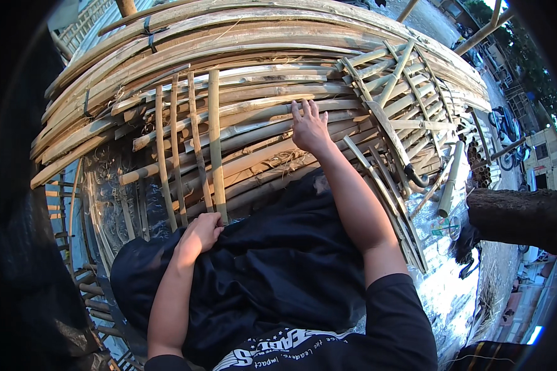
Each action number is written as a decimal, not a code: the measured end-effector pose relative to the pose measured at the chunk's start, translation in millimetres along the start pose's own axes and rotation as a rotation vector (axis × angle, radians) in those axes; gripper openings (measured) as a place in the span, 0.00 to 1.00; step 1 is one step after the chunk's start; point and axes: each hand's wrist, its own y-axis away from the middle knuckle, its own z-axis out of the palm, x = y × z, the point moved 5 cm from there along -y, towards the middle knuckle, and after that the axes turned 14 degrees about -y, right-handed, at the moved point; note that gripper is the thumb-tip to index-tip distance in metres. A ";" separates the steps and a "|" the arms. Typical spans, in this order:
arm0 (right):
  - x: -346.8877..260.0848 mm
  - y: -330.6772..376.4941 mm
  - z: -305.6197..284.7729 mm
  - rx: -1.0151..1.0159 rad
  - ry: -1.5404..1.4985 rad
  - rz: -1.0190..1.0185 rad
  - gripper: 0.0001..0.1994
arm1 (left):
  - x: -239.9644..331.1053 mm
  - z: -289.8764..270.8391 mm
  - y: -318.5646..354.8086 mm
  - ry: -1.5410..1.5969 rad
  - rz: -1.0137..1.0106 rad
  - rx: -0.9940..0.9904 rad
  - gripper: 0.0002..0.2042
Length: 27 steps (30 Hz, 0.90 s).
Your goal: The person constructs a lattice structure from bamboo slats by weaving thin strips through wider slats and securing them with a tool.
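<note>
My right hand (310,130) reaches forward over a stack of long split bamboo pieces (254,119). Its fingers are spread, and the tips touch or hover just above one piece; nothing is in its grasp. Closer to me, my left hand (201,233) rests by my lap with curled fingers, at the near end of an upright bamboo pole (215,139). Whatever those fingers hold, if anything, is hidden. Left of that pole, several thinner bamboo sticks (196,133) lie crosswise over the stack. Dark cloth (272,247) covers my lap.
A bamboo lattice frame (408,105) leans at the right of the stack. Long bundled bamboo slats (229,31) lie along the far side, tied with dark straps (147,28). Beyond, at the right, are a thick tree trunk (513,216), a short bamboo tube (452,179) and a shiny sheet (452,290).
</note>
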 end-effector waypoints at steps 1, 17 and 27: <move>0.5 0.8 -1.1 0.003 -0.001 0.004 0.36 | -0.4 0.9 -0.4 0.002 -0.005 -0.002 0.05; 1.2 1.0 0.0 -0.003 -0.006 -0.009 0.35 | -5.1 4.0 -0.3 0.003 -0.016 -0.006 0.07; 5.0 -1.8 4.9 0.007 0.059 0.011 0.42 | -8.2 5.1 0.9 -0.016 -0.049 -0.014 0.06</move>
